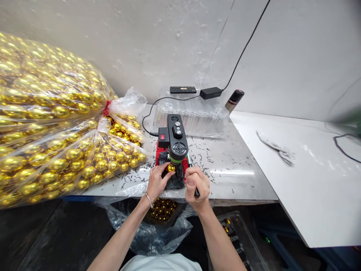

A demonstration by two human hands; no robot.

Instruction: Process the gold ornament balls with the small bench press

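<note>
A small black machine (178, 141) with a red switch stands on the table over a red mat (158, 153). Beneath its head, my left hand (158, 180) pinches a shiny gold ball (170, 168) between thumb and fingers. My right hand (197, 185) is wrapped round the machine's lever (196, 193), whose black grip end pokes out below the fingers. Dark shavings lie scattered on the metal tabletop around the machine.
Large clear bags of gold balls (56, 150) fill the left side. Behind the machine are a plastic tray (194, 116), a power adapter (211, 92) and a spray can (234, 101). Below the table edge hangs an open bag with gold balls (163, 210).
</note>
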